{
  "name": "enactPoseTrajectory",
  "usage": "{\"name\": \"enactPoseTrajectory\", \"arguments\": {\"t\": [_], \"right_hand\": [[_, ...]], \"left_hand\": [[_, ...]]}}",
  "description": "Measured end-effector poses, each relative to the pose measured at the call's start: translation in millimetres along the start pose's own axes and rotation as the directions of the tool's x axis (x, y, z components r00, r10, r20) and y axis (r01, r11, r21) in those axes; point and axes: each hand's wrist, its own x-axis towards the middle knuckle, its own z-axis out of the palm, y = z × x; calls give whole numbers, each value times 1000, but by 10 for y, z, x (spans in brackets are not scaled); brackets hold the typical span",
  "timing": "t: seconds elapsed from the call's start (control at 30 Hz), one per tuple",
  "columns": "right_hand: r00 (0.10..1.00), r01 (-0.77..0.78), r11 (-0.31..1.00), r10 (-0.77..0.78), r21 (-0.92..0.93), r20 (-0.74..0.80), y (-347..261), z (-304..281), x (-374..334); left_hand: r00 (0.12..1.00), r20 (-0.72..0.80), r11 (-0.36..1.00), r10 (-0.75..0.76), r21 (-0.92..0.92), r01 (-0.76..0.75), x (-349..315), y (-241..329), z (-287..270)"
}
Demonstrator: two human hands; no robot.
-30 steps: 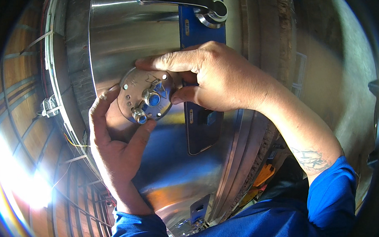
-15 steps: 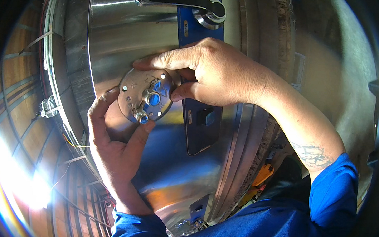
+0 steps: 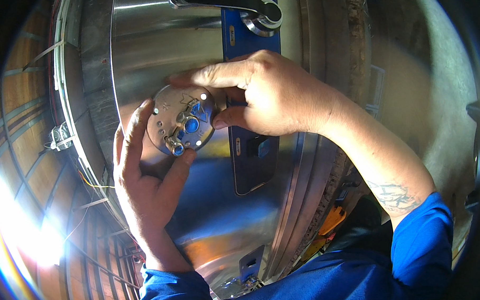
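A round metal plate (image 3: 170,102) with small holes and two short round posts is held between my hands, close to a shiny metal door panel (image 3: 164,47). My left hand (image 3: 149,184) grips its lower left edge, with fingers along the left rim and the thumb by the lower post. From the right, my right hand (image 3: 268,93) pinches the plate, index finger across the top and thumb on the right rim. Whether the plate touches the panel I cannot tell. Partly behind my right hand lies a dark blue lock plate (image 3: 255,171).
A black and chrome lever handle (image 3: 229,0) juts out above my hands. Toward the bottom a smaller lock plate (image 3: 251,264) sits on the metal. A yellow-orange item (image 3: 331,221) lies at lower right. Bright light glares at the lower left beside wood panels (image 3: 14,115).
The round plate and both hands have shifted slightly left in the view. My left fingers have moved up along the plate's left rim. Both hands keep hold of it.
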Motion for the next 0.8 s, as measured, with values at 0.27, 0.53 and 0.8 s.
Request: {"name": "enactPoseTrajectory", "arguments": {"t": [0.27, 0.53, 0.8], "right_hand": [[299, -101, 468, 856, 878, -422, 20, -144, -1682], [443, -576, 328, 895, 749, -51, -305, -28, -2293], [855, -378, 859, 467, 344, -225, -181, -156, -1111]], "left_hand": [[999, -14, 998, 47, 39, -46, -26, 23, 31], [999, 47, 1000, -24, 16, 23, -27, 15, 5], [1000, -18, 1000, -3, 0, 3, -5, -15, 58]]}}
